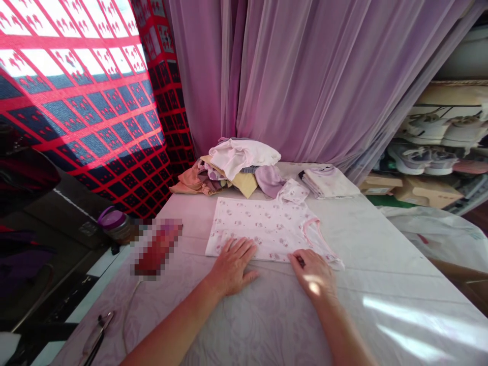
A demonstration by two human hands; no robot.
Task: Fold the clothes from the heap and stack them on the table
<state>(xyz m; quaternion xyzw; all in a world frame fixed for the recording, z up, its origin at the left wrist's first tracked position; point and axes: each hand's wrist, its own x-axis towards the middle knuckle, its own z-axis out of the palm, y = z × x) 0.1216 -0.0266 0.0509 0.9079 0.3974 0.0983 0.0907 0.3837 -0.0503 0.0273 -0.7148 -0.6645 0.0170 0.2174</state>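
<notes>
A white short-sleeved shirt (263, 223) with a small pink print lies folded lengthwise on the bed, its pink-trimmed neckline to the right and a sleeve sticking out at the far side. My left hand (234, 267) rests flat on the near left part of the shirt, fingers stretched out and thumb apart. At the near edge by the neck end, my right hand (314, 272) has its fingers curled on the fabric; the fingertips are partly hidden. Beyond the shirt is a loose heap of clothes (240, 170), and to its right a neat stack of folded clothes (330, 182).
A blurred red object (158, 249) with a cable lies on the left of the sheet (282, 320). Eyeglasses (97, 335) rest near the left edge. A purple-lidded jar (116, 223) stands beyond that edge. Purple curtains (305, 76) hang behind; shoes (423, 157) sit on shelves at right.
</notes>
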